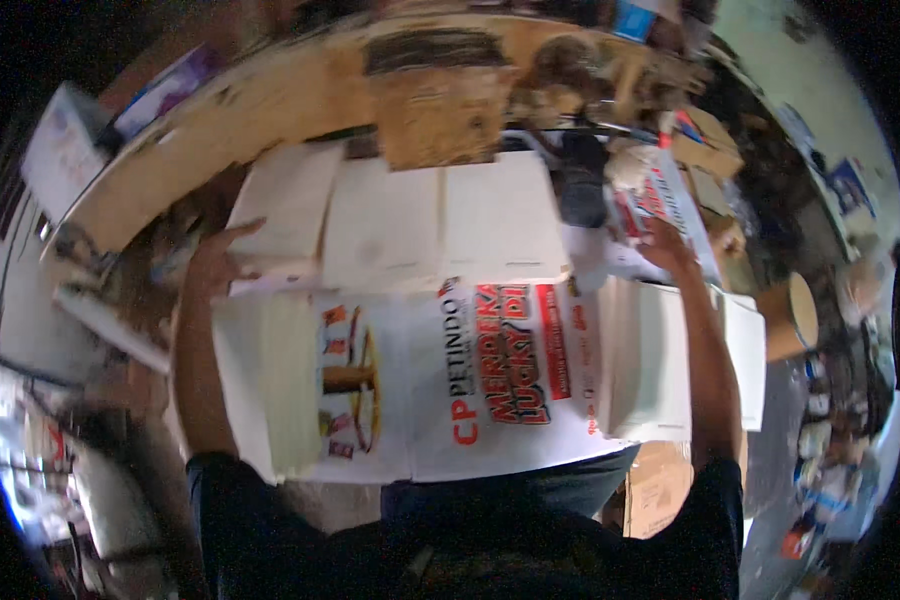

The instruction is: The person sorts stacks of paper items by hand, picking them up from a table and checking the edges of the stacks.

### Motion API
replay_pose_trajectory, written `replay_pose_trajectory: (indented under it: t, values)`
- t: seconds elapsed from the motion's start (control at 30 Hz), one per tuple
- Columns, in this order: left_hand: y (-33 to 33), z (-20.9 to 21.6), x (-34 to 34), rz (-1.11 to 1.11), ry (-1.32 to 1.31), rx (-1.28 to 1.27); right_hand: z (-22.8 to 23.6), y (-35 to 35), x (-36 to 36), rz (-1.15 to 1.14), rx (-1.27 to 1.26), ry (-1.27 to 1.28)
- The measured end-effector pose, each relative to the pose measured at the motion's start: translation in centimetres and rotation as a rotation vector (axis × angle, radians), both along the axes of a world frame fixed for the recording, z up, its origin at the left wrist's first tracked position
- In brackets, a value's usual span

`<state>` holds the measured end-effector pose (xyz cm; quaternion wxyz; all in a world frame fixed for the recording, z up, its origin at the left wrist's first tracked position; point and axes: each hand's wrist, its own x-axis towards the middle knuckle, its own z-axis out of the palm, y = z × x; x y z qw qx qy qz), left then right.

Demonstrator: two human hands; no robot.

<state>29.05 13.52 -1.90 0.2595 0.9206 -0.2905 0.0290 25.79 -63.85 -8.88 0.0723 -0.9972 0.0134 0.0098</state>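
My left hand is at the left edge of the back row of white paper stacks, its fingers spread and nothing in them. Over on the right, my right hand reaches past a front stack of white paper to a printed sheet; its fingers look apart, though blurred. Between my forearms lies a large white printed sheet with red and black lettering and coloured pictures. Another stack of white paper rests on its left end, beside my left forearm.
A worn wooden block stands behind the back stacks. A dark object sits right of them. Farther right are a brown cylinder and a cardboard box. Another carton is low by my right arm. Clutter lines both sides.
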Motion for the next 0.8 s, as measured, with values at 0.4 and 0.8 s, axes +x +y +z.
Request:
replay_pose_trajectory:
  t: [0.4, 0.8]
  values:
    - [-4.4, 10.8, -0.9, 0.709, 0.846, -0.471, 10.1, 31.7, -10.9, 0.521, 1.011, 0.014]
    - [-5.5, 12.2, -5.4, -0.109, -0.327, 0.293, 6.4, 50.9, 4.7, 0.015, 2.340, 0.762]
